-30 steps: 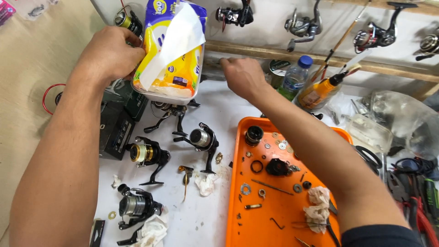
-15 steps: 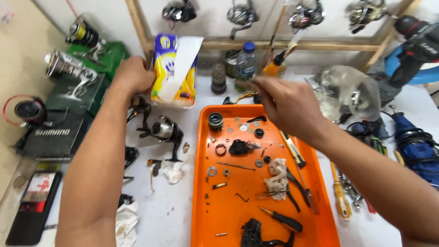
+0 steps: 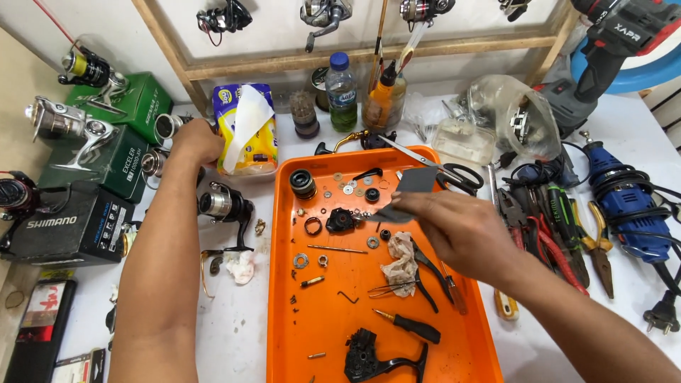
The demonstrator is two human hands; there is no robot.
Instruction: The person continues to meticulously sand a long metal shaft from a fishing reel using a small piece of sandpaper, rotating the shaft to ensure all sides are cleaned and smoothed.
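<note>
My left hand grips the left side of a yellow tissue pack that stands upright behind the orange tray, with a white tissue sticking out of its top. My right hand hovers over the tray's right half and pinches a small grey sheet between thumb and fingers. Under it lie a crumpled tissue, pliers and several small washers, screws and black reel parts.
Scissors rest on the tray's far rim. Fishing reels and reel boxes crowd the left. A water bottle and an oil bottle stand at the back. Pliers, screwdrivers and a blue rotary tool lie on the right.
My right hand came down from the back shelf to above the tray and now holds the grey sheet. My left hand stayed on the tissue pack, which now stands on the table.
</note>
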